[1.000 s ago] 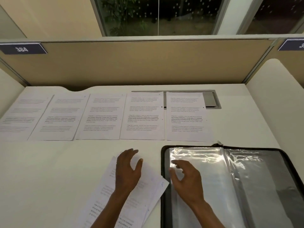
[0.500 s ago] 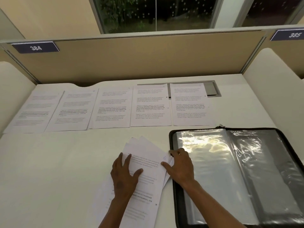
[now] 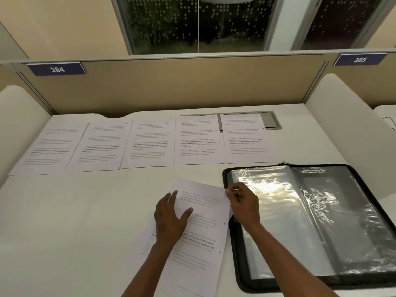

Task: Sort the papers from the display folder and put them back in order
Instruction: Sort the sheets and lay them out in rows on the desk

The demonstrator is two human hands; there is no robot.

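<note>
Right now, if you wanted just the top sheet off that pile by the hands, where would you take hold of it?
Probably at its far right corner, coming from the folder side. The top sheet lies flat, so only an edge gives a grip; the right hand already pinches that corner, while the left hand rests flat on the pile, keeping it in place.

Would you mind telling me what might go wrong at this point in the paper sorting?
The right hand pinches the top corner of the loose stack, so two sheets might lift together and upset the order. The left hand lies flat on that stack; pulling against it could crease the sheet. The row of five pages lies loose, so a sweeping sheet might shift it.
</note>
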